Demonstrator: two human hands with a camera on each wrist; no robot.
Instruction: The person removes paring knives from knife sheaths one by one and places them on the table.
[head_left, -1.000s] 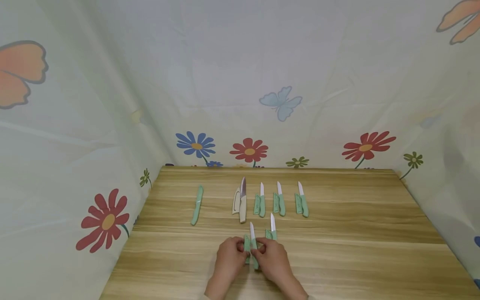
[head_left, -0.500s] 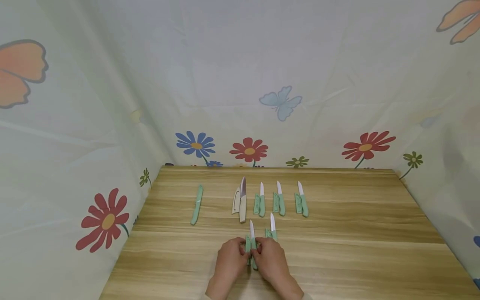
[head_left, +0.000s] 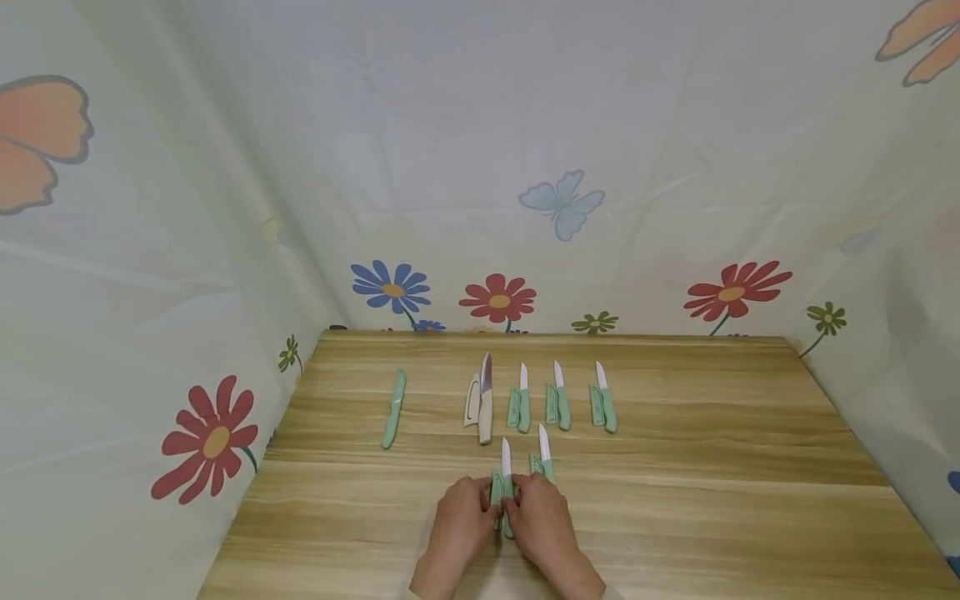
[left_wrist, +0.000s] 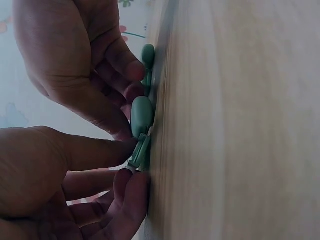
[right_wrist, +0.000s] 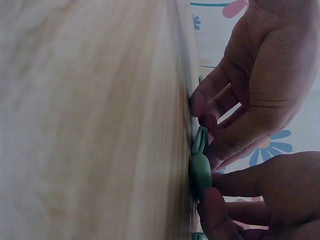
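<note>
In the head view, my left hand point(head_left: 462, 518) pinches a green blade sheath point(head_left: 497, 492) at the near middle of the table. Right beside it, my right hand point(head_left: 546, 518) holds the green handle of a paring knife point(head_left: 506, 460), its pale blade pointing away from me. Sheath and knife lie side by side on the wood. The left wrist view has the sheath point(left_wrist: 140, 152) between thumb and fingers, close to the rounded knife handle point(left_wrist: 142, 116). Seen from the right wrist, thumb and finger pinch the handle point(right_wrist: 201, 171). Another paring knife point(head_left: 545, 446) lies behind my right hand, partly hidden.
Farther back on the wooden table point(head_left: 712, 467), a row holds a folded-looking green knife point(head_left: 394, 408), a cream-handled knife point(head_left: 486, 400) with its cream sheath point(head_left: 472, 402), and several green paring knives point(head_left: 605, 398) beside their sheaths. A flower-printed curtain point(head_left: 450, 167) surrounds the table.
The green sheath has shifted slightly right, closer to the knife, as my left hand moved with it. The knife has moved slightly away from me. The other knives stay put.
</note>
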